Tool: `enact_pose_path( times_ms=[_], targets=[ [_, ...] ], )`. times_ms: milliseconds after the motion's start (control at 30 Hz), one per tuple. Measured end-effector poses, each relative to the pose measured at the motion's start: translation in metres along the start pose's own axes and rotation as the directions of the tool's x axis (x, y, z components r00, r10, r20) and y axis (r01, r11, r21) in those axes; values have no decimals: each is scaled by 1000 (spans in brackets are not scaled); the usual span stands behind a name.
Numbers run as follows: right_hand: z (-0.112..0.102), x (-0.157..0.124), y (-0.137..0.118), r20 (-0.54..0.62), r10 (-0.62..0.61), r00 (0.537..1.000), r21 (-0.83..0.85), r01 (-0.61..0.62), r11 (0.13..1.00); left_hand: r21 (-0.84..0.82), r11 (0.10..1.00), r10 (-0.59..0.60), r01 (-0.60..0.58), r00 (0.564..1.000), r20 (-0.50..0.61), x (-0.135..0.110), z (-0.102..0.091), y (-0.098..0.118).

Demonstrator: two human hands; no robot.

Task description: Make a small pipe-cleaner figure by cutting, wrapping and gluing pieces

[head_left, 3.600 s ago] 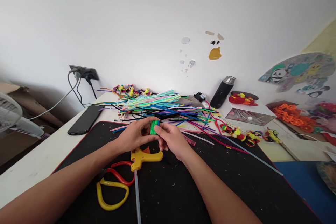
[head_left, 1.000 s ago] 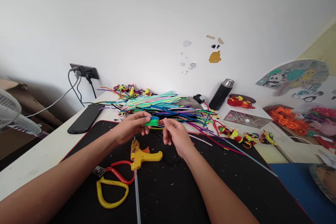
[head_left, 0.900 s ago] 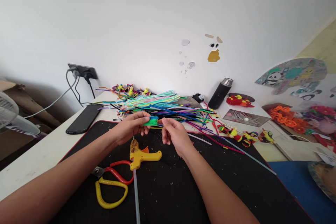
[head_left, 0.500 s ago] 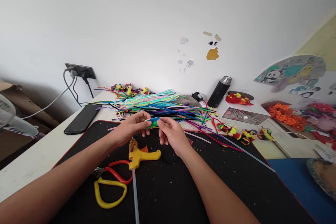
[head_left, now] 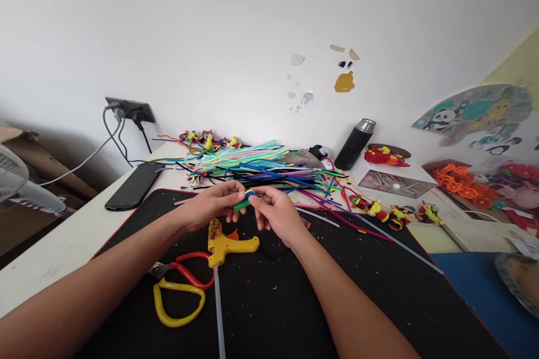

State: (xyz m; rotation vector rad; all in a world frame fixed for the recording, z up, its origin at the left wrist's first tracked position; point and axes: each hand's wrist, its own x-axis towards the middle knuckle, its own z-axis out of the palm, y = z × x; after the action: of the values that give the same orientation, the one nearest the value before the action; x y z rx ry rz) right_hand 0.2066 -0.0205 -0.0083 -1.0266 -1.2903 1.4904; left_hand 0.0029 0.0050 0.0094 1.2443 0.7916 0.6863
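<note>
Both hands meet above the far part of the black mat [head_left: 379, 303]. My left hand [head_left: 217, 205] pinches a small green pipe-cleaner piece [head_left: 241, 203], fingers closed round it. My right hand [head_left: 273, 214] grips the other end of the same green piece, where a bit of blue shows at its fingertips. Just below the hands lies a yellow glue gun [head_left: 225, 244] with a clear glue stick [head_left: 219, 314] running toward me. Red and yellow scissors [head_left: 179, 291] lie to its left on the mat.
A heap of coloured pipe cleaners [head_left: 261, 165] lies behind the hands. A black phone [head_left: 133, 186] rests at the left, a black flask [head_left: 354, 145] at the right, small pipe-cleaner figures [head_left: 391, 214] beside it. A fan [head_left: 17, 182] stands at the far left.
The green piece has turned from upright to lying level between the hands. My right hand let go briefly, then closed on its end again. The hands have dropped slightly.
</note>
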Motion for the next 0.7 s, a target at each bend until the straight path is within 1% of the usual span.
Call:
enact_pose_path(
  times_ms=[133,233,367,467,600,700],
  targets=[
    [0,0,-2,-24,2,1000,43,-1,999,-18,999,50,-51,996,-68,3,-2,0],
    [0,1,-1,-24,5,1000,65,-3,998,35,995,101,-98,990,-101,4,0,-1],
    [1,0,1,2,8,1000,45,-8,999,156,978,152,-141,986,-64,2,5,-1],
    [0,0,1,6,6,1000,34,-7,999,199,967,171,-159,984,-44,1,8,0],
    [-1,1,1,-9,2,1000,45,-2,999,191,965,188,-179,982,-26,1,9,1],
    [-1,1,1,-17,-1,1000,59,2,998,163,961,237,-223,969,-66,2,8,0]
  ],
)
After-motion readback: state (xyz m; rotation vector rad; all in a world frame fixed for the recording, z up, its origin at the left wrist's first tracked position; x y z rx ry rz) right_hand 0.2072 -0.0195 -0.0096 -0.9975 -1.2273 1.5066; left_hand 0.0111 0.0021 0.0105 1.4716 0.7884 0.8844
